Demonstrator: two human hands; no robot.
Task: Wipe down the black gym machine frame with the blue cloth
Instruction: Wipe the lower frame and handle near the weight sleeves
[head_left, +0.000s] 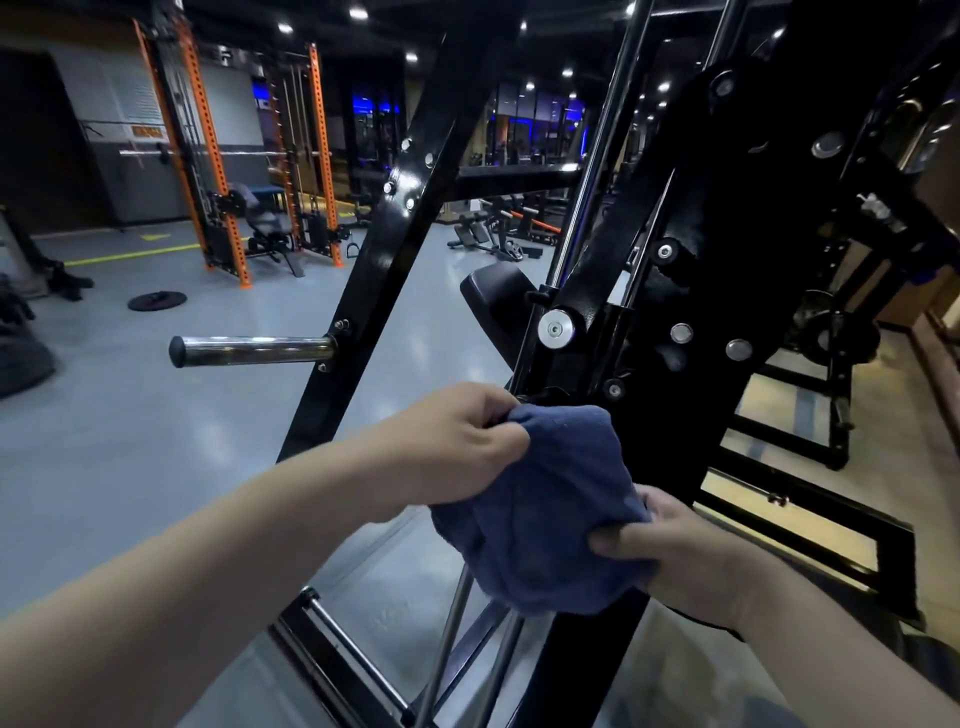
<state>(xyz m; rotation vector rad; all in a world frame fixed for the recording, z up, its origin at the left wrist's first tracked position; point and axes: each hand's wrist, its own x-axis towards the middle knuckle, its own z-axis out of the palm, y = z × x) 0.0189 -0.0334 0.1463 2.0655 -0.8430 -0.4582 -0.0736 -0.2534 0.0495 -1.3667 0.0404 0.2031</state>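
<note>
The blue cloth (540, 504) is bunched in front of the black gym machine frame (691, 291), low in the middle of the head view. My left hand (452, 441) grips the cloth's upper left edge with curled fingers. My right hand (685, 551) holds its lower right side, thumb over the fabric. The cloth hides the part of the frame behind it, just below a bolted plate with silver caps. A slanted black beam (395, 218) of the same machine rises to the left.
A chrome weight peg (249, 351) sticks out left from the slanted beam. A black pad (493, 296) sits behind the frame. Chrome rods (452, 644) and base rails lie below my hands. An orange rack (218, 156) and benches stand across the grey floor.
</note>
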